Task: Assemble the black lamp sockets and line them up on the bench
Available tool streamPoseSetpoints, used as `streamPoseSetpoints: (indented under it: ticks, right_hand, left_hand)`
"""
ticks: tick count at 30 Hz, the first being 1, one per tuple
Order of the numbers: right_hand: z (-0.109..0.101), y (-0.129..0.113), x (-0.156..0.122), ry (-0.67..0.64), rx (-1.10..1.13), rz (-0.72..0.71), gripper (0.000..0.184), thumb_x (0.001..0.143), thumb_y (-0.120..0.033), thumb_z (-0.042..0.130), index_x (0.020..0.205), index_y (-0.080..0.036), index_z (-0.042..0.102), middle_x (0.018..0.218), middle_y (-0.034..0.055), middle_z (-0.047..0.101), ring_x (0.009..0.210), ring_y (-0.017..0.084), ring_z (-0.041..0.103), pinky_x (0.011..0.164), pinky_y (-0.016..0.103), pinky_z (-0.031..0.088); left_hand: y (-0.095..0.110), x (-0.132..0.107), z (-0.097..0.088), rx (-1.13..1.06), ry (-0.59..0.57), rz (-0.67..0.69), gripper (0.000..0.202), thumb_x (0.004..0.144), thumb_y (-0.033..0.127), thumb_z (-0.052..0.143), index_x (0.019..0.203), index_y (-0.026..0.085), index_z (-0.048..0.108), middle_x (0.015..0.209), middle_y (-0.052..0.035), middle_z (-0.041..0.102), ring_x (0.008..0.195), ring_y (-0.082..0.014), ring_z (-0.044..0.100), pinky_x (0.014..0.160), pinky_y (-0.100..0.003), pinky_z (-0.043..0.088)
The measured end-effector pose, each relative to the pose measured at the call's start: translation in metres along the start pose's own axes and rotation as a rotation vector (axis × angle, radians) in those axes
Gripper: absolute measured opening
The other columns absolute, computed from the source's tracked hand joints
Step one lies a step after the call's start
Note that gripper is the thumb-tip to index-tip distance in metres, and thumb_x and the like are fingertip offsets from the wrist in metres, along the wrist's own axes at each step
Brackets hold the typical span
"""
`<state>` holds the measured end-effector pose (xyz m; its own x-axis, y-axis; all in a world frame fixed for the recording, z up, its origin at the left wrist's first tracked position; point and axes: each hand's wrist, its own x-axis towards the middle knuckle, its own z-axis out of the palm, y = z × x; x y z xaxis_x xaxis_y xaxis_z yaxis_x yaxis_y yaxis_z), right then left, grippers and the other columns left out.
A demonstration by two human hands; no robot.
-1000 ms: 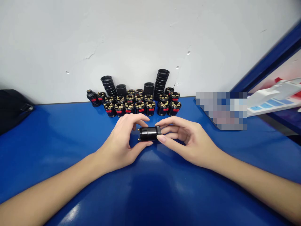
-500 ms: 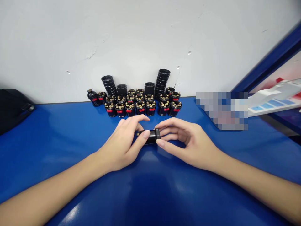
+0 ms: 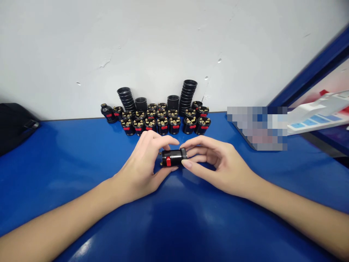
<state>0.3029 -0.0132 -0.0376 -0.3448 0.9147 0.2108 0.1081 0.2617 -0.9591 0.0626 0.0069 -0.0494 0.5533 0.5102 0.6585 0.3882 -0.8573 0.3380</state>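
Observation:
A small black lamp socket point(image 3: 173, 157) with a red tab lies sideways just above the blue table point(image 3: 81, 156), held between both hands. My left hand point(image 3: 144, 165) grips its left end with thumb below and fingers curled over the top. My right hand point(image 3: 215, 160) pinches the ribbed ring at its right end between thumb and forefinger. Brass contacts show at the socket's left end.
Rows of black sockets with brass contacts and red tabs point(image 3: 163, 122) stand by the white wall. Behind them rise stacks of black threaded rings point(image 3: 187, 94). A black bag point(image 3: 15, 123) lies at the far left. White and blue objects point(image 3: 313, 112) sit at the right.
The socket has turned between my fingers, so its red tab now faces me. My left thumb, which lay over the socket's front, is back underneath it. Both hands stay in place.

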Motion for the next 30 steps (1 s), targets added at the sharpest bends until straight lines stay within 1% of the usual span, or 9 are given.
streamPoseSetpoints:
  ticks: [3, 5, 8, 10, 12, 20, 24, 27, 30]
  right_hand:
    - [0.001, -0.001, 0.0, -0.001, 0.001, -0.007, 0.029, 0.087, -0.028, 0.087, 0.109, -0.019, 0.07, 0.096, 0.0043, 0.08, 0.084, 0.02, 0.083, 0.085, 0.031, 0.072]
    - [0.001, -0.001, 0.0, -0.007, 0.006, -0.009, 0.029, 0.086, -0.027, 0.087, 0.109, -0.019, 0.07, 0.097, 0.0041, 0.08, 0.084, 0.019, 0.083, 0.086, 0.031, 0.072]
    - [0.002, -0.001, 0.0, -0.016, 0.024, -0.005, 0.032, 0.085, -0.027, 0.089, 0.11, -0.02, 0.07, 0.099, 0.0045, 0.081, 0.087, 0.02, 0.084, 0.087, 0.032, 0.072]
    - [0.002, 0.0, -0.001, -0.02, 0.027, -0.005, 0.032, 0.086, -0.027, 0.089, 0.112, -0.02, 0.071, 0.1, 0.0048, 0.081, 0.088, 0.02, 0.084, 0.088, 0.032, 0.072]
    - [0.002, 0.001, -0.001, -0.027, 0.024, -0.006, 0.031, 0.087, -0.026, 0.088, 0.112, -0.019, 0.071, 0.101, 0.0048, 0.081, 0.089, 0.02, 0.084, 0.088, 0.031, 0.072]
    - [0.001, 0.003, 0.0, -0.015, 0.041, -0.016, 0.031, 0.086, -0.023, 0.088, 0.112, -0.018, 0.07, 0.099, 0.003, 0.079, 0.086, 0.016, 0.083, 0.086, 0.024, 0.07]
    - [0.0, 0.003, 0.001, -0.015, 0.039, -0.008, 0.027, 0.091, -0.027, 0.084, 0.111, -0.018, 0.07, 0.098, 0.0035, 0.078, 0.085, 0.015, 0.083, 0.084, 0.023, 0.07]
    - [0.0, 0.003, 0.001, -0.022, 0.043, -0.003, 0.027, 0.091, -0.027, 0.084, 0.111, -0.018, 0.07, 0.098, 0.0033, 0.078, 0.085, 0.016, 0.083, 0.085, 0.024, 0.07]
    - [0.0, 0.003, 0.0, -0.022, 0.035, -0.012, 0.026, 0.091, -0.026, 0.085, 0.111, -0.018, 0.07, 0.097, 0.0025, 0.077, 0.084, 0.015, 0.082, 0.084, 0.023, 0.07]
  left_hand:
    - [0.002, 0.0, -0.001, 0.01, -0.045, -0.042, 0.077, 0.088, 0.047, 0.088, 0.146, 0.027, 0.041, 0.124, -0.0097, 0.059, 0.111, -0.0264, 0.058, 0.094, -0.042, 0.051]
    - [0.004, 0.0, -0.003, -0.011, -0.102, -0.11, 0.074, 0.094, 0.056, 0.078, 0.149, 0.026, 0.038, 0.124, -0.0102, 0.061, 0.109, -0.0275, 0.058, 0.096, -0.046, 0.049]
    - [0.006, 0.001, -0.006, -0.063, -0.209, -0.218, 0.045, 0.113, 0.046, 0.047, 0.151, 0.025, 0.036, 0.111, -0.0072, 0.067, 0.101, -0.0255, 0.061, 0.094, -0.047, 0.045]
    - [0.007, 0.002, -0.008, -0.088, -0.245, -0.256, 0.036, 0.116, 0.04, 0.035, 0.149, 0.024, 0.039, 0.098, -0.004, 0.067, 0.098, -0.0245, 0.062, 0.092, -0.046, 0.044]
    - [0.007, 0.002, -0.009, -0.112, -0.249, -0.266, 0.034, 0.117, 0.037, 0.032, 0.147, 0.024, 0.041, 0.09, -0.0017, 0.065, 0.098, -0.0241, 0.062, 0.093, -0.046, 0.044]
    - [0.002, -0.004, -0.004, -0.169, -0.196, -0.212, 0.046, 0.109, 0.032, 0.054, 0.151, 0.025, 0.036, 0.114, -0.0082, 0.064, 0.101, -0.0236, 0.062, 0.094, -0.045, 0.048]
    - [-0.001, -0.004, -0.001, -0.124, -0.102, -0.105, 0.058, 0.1, 0.023, 0.07, 0.149, 0.024, 0.039, 0.115, -0.0067, 0.062, 0.101, -0.0215, 0.06, 0.094, -0.04, 0.048]
    - [-0.003, -0.003, 0.001, -0.076, -0.013, 0.003, 0.06, 0.095, 0.012, 0.073, 0.146, 0.023, 0.043, 0.113, -0.0056, 0.061, 0.101, -0.0196, 0.058, 0.091, -0.036, 0.047]
    - [-0.003, -0.002, 0.002, -0.06, 0.006, 0.025, 0.066, 0.093, 0.021, 0.081, 0.147, 0.023, 0.042, 0.12, -0.0082, 0.058, 0.106, -0.0213, 0.057, 0.093, -0.037, 0.048]
